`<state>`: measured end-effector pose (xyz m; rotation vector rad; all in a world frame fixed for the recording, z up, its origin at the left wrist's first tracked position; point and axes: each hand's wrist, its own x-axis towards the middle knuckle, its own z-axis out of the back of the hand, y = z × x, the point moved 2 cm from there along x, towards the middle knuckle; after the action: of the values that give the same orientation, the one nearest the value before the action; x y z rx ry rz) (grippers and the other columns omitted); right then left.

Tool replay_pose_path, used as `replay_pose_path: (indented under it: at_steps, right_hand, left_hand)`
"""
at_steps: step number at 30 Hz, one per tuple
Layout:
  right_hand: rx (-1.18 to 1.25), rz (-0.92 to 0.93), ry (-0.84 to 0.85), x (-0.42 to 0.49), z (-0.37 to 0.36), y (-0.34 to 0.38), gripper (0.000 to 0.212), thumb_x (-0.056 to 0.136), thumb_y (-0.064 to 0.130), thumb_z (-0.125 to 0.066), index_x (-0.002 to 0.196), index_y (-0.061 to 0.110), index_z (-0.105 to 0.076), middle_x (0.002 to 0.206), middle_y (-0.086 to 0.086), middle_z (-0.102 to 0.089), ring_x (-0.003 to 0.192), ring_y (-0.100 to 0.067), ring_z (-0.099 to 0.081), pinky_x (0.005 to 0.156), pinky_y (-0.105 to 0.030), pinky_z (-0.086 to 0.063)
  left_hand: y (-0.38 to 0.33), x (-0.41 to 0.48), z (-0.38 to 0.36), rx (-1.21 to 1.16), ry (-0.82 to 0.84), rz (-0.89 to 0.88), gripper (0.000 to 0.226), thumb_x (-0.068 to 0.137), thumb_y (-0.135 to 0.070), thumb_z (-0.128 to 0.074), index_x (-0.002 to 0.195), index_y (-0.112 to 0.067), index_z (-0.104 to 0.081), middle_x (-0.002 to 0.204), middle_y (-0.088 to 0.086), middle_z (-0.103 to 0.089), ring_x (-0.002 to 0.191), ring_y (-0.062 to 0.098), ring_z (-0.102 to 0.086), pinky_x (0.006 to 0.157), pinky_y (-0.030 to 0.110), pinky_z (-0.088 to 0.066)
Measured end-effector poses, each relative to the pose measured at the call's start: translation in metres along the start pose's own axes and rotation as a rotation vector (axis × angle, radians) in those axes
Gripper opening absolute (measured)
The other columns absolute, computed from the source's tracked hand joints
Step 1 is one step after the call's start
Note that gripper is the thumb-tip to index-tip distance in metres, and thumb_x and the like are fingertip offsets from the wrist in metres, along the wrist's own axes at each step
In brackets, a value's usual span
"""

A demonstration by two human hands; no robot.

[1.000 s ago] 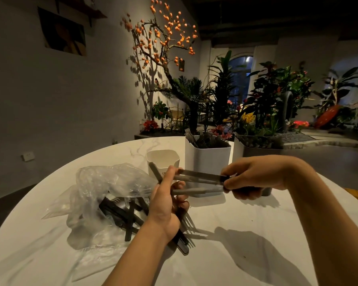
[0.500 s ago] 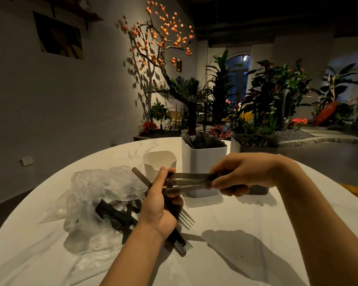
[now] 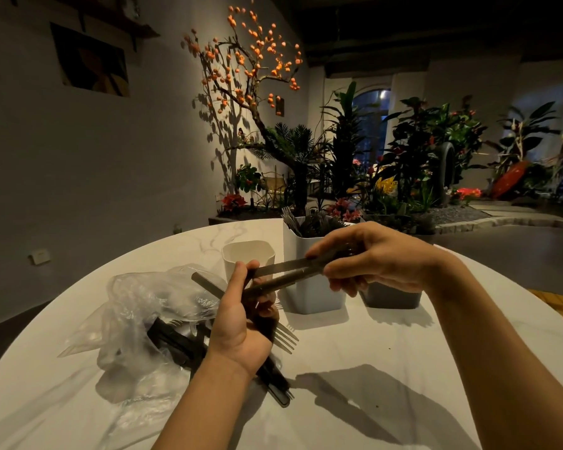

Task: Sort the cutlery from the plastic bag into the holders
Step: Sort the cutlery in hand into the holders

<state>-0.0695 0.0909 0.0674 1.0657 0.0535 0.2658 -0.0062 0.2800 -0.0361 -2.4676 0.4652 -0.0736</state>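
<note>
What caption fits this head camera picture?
Two hands, left hand and right hand, share dark knives above a round white marble table beside a clear plastic bag.

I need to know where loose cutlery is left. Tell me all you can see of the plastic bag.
The plastic bag is clear, thin and crumpled, lying slumped on the white marbled table, left of the left hand. Dark-handled cutlery shows through it and spills from its open side. Neither hand visibly touches it.
</note>
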Motion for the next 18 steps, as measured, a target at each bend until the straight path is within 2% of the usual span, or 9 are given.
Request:
replay_pose_path:
  at_steps: [4,8,11,16,18]
  right_hand:
    - [0.164,0.048,-0.097,0.002,0.003,-0.008,0.036,0.078,0.012,-0.073,0.113,0.002,-0.07,0.089,-0.019,-0.072,0.072,-0.024,-0.066,0.062,-0.026,-0.053]
    - [0.353,0.092,-0.199,0.013,-0.009,-0.016,0.033,0.075,0.01,-0.074,0.107,0.005,-0.067,0.085,-0.007,-0.073,0.08,-0.02,-0.067,0.071,-0.025,-0.057]
    - [0.459,0.134,-0.171,0.023,-0.022,-0.017,0.03,0.077,0.01,-0.072,0.106,0.007,-0.065,0.084,-0.004,-0.069,0.077,-0.014,-0.064,0.071,-0.024,-0.055]
    - [0.268,0.099,-0.063,0.033,-0.041,-0.02,0.029,0.086,0.019,-0.068,0.111,0.006,-0.064,0.093,-0.008,-0.065,0.079,-0.013,-0.062,0.07,-0.022,-0.052]
    - [0.252,0.076,-0.068,0.035,-0.043,-0.02,0.019,0.094,0.015,-0.064,0.111,0.008,-0.066,0.095,-0.006,-0.069,0.081,-0.012,-0.066,0.072,-0.022,-0.055]
  left_hand:
    - [0.003,-0.003,-0.004,-0.007,-0.019,0.03,0.024,0.097,-0.04,-0.063,0.091,-0.019,-0.076,0.073,0.0,-0.063,0.056,0.007,-0.05,0.047,0.015,-0.039]
    - [0.007,0.0,-0.004,-0.081,0.009,0.057,0.022,0.099,-0.037,-0.061,0.095,-0.019,-0.072,0.07,-0.002,-0.056,0.048,0.003,-0.046,0.041,0.013,-0.035]
    - [0.005,0.004,-0.001,-0.107,0.012,0.034,0.021,0.101,-0.035,-0.059,0.094,-0.019,-0.069,0.067,-0.004,-0.053,0.046,0.002,-0.045,0.04,0.012,-0.033]
    - [0.004,0.005,0.003,-0.103,0.01,0.032,0.021,0.1,-0.037,-0.059,0.096,-0.018,-0.067,0.068,-0.001,-0.058,0.045,0.002,-0.047,0.042,0.012,-0.035]
    - [0.004,0.007,0.005,-0.105,0.002,0.037,0.022,0.1,-0.039,-0.059,0.097,-0.019,-0.065,0.068,-0.002,-0.058,0.044,0.003,-0.045,0.042,0.013,-0.036]
